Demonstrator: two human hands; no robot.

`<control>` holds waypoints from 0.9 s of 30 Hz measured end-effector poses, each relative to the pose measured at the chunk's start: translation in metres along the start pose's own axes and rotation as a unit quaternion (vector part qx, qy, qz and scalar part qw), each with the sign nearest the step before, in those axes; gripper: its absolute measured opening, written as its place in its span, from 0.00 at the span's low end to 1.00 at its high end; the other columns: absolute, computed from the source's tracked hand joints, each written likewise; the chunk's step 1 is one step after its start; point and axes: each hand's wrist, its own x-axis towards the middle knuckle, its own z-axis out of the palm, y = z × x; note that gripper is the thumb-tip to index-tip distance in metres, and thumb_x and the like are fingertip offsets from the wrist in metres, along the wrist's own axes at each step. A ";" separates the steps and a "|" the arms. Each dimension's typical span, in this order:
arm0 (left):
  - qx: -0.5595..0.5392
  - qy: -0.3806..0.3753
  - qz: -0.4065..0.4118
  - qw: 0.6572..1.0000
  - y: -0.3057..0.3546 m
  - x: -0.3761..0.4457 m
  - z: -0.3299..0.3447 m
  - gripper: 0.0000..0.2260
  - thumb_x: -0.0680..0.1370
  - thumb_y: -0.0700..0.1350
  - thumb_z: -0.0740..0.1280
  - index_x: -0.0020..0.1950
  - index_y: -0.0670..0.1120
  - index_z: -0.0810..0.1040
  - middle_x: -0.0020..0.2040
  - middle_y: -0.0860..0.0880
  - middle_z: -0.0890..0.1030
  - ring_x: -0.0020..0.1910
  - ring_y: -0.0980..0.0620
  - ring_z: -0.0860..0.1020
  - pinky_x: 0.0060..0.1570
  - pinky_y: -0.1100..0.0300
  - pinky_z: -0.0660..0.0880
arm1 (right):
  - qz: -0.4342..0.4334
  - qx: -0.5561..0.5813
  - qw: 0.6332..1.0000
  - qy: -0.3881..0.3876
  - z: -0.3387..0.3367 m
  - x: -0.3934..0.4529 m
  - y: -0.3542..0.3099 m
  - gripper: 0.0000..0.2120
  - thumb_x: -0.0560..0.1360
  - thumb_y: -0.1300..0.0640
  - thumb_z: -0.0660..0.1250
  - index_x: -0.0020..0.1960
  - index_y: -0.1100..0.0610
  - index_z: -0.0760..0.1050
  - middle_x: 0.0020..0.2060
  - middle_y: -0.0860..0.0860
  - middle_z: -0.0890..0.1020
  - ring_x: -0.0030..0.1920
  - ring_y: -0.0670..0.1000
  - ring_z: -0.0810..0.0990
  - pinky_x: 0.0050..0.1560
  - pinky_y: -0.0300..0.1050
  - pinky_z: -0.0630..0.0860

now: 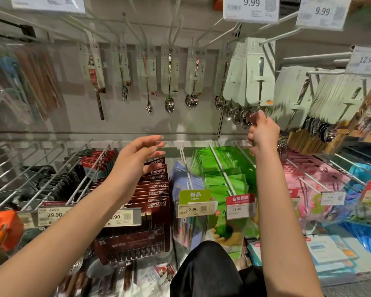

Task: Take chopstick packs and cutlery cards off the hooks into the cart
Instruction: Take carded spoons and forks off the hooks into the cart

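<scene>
Retail pegboard shelving (120,28) fills the view, with cutlery above and chopsticks below, all hung on white wire hooks. Along the lower row sit thick stacks of goods: dark red chopstick packs (157,190) printed CHOPSTICKS, then lilac packs (185,181) and green packs (225,168), with pink packs (313,176) farther right. Above them hang pale cutlery cards, single spoons and forks on the left and a crowded bunch of spoon cards (250,73) on the right under the 9.99 price tags (251,7). An orange corner at the left edge looks like the cart (2,226), and what it already holds cannot be seen. The left hand (137,155) hovers loose and open, fingers spread, just above the red chopstick packs and touching nothing. The right hand (262,130) is raised to the bottom of the spoon cards, its fingers pinched near a hanging spoon bowl, though blur makes it hard to tell whether it truly grips the card. Judging by how full the hooks are, most of the work remains: this card looks yet to slide off its hook (268,40), and the chopstick packs appear barely reduced.
</scene>
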 end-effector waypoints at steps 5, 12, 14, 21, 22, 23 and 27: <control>0.005 -0.004 -0.018 1.000 -0.003 0.002 -0.002 0.11 0.81 0.36 0.60 0.55 0.49 0.79 0.54 0.48 0.83 0.50 0.53 0.81 0.46 0.60 0.79 | 0.078 0.028 0.995 -0.046 0.004 0.005 0.018 0.08 0.81 0.63 0.57 0.43 0.57 0.65 0.26 0.50 0.64 0.17 0.43 0.61 0.18 0.35 0.56; 0.090 -0.121 -0.174 0.973 0.006 0.005 -0.022 0.10 0.81 0.42 0.62 0.61 0.42 0.77 0.48 0.44 0.84 0.40 0.52 0.82 0.42 0.58 0.81 | 0.148 -0.064 0.970 -0.182 0.039 -0.045 0.044 0.09 0.80 0.60 0.58 0.41 0.57 0.67 0.26 0.50 0.68 0.17 0.43 0.65 0.25 0.38 0.59; 0.167 -0.169 -0.197 0.951 0.012 0.003 -0.032 0.13 0.79 0.46 0.64 0.62 0.43 0.76 0.51 0.43 0.84 0.45 0.49 0.83 0.49 0.54 0.80 | 0.135 -0.069 0.959 -0.240 0.053 -0.066 0.042 0.07 0.80 0.61 0.59 0.43 0.57 0.68 0.25 0.50 0.68 0.19 0.44 0.64 0.25 0.37 0.58; 0.311 -0.272 -0.197 0.889 0.053 -0.038 -0.097 0.31 0.64 0.67 0.72 0.60 0.52 0.79 0.51 0.49 0.84 0.34 0.56 0.76 0.31 0.66 0.71 | 0.042 -0.122 0.904 -0.407 0.100 -0.143 0.020 0.05 0.78 0.61 0.62 0.45 0.58 0.76 0.22 0.48 0.71 0.20 0.44 0.66 0.21 0.34 0.61; 0.330 -0.272 -0.201 0.882 0.060 -0.049 -0.110 0.25 0.69 0.65 0.69 0.60 0.52 0.79 0.49 0.49 0.84 0.33 0.56 0.74 0.31 0.67 0.69 | 0.029 -0.124 0.894 -0.430 0.108 -0.156 0.017 0.06 0.79 0.60 0.62 0.44 0.57 0.76 0.23 0.47 0.71 0.21 0.44 0.66 0.21 0.34 0.62; 0.344 -0.263 -0.203 0.878 0.065 -0.060 -0.123 0.20 0.73 0.61 0.67 0.59 0.52 0.80 0.47 0.49 0.84 0.33 0.56 0.73 0.30 0.66 0.68 | 0.020 -0.125 0.883 -0.452 0.117 -0.170 0.014 0.07 0.79 0.60 0.62 0.43 0.56 0.76 0.24 0.48 0.71 0.21 0.44 0.67 0.21 0.34 0.62; 0.306 -0.223 -0.196 0.904 0.080 -0.113 -0.180 0.24 0.69 0.66 0.71 0.54 0.48 0.82 0.44 0.41 0.77 0.36 0.48 0.68 0.32 0.63 0.66 | -0.016 -0.143 0.826 -0.546 0.155 -0.236 0.003 0.06 0.79 0.60 0.62 0.45 0.59 0.75 0.26 0.51 0.71 0.24 0.46 0.67 0.22 0.33 0.63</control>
